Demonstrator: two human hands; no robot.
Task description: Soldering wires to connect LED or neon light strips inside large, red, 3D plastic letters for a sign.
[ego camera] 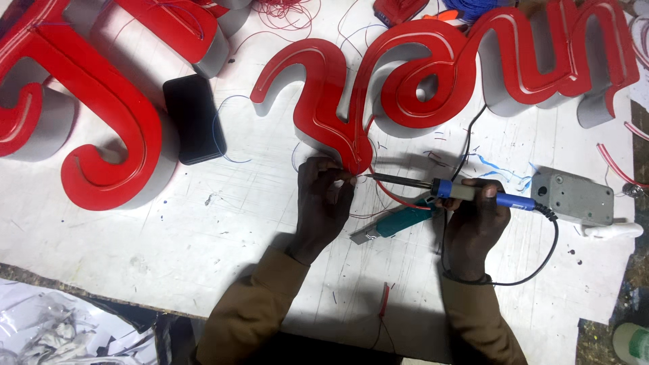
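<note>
Soldering iron gripped in right hand, fingers wrapped round its blue handle, tip pointing at left fingertips. Left hand pinches thin wire against lower end of red script sign letter. Teal utility knife lies between both hands. Grey metal box just beyond right knuckles; black phone well left of left fingers.

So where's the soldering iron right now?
In the head view, the soldering iron is in the right hand, right of centre, its tip pointing left toward the left hand at the red sign letter's lower end.
</note>
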